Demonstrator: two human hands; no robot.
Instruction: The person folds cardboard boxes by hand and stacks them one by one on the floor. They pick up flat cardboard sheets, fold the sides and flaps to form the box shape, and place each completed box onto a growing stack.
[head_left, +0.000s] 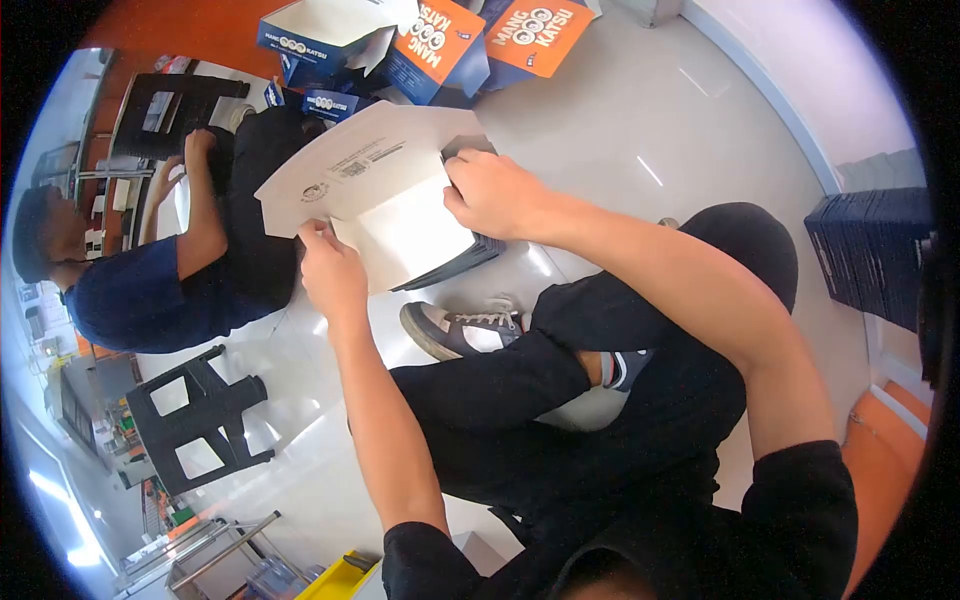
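Observation:
Between my two hands is a paperboard food box (395, 225), its white inside facing me and its wide flap, with small dark print, spread out on the far side. My left hand (335, 268) pinches the box's left corner. At the right corner, my right hand (493, 194) is closed on the box wall. Under its near right edge show dark layered edges (460, 264), which look like more flat cartons. Several blue, orange and white printed boxes (430, 45) lie in a pile beyond the flap.
A person in a dark blue shirt (140, 300) sits at the left, hands apart from mine. Near them are a black plastic stool (205, 425) and a metal frame (220, 550). Stacked dark flat cartons (870, 255) stand by the right wall. My crossed legs and shoe (470, 330) are below the box.

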